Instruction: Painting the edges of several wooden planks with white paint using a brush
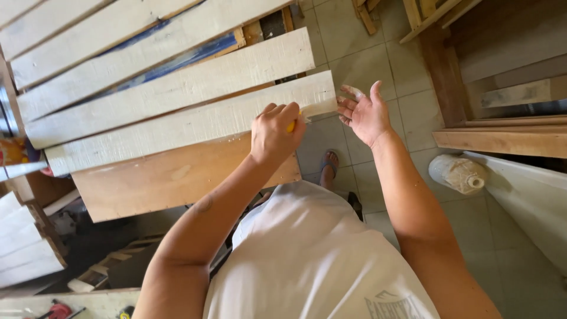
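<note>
Left hand (274, 134) closed around a yellow-handled tool (293, 122), blade against the pale plank (189, 124) end. Right hand (363, 112) open, empty, just beyond. White sack (458, 173) on tiled floor (407, 118) to the right.

Pale whitewashed plank (189, 121), long and flat, nearest of several parallel boards on the brown workbench (171, 180), end at the bench's right edge. Yellow-handled tool (293, 122) pressed against its near edge by that end.

Bright even daylight, soft shadows under the boards (177, 127), sharp centre, slight wide-angle stretch at edges
</note>
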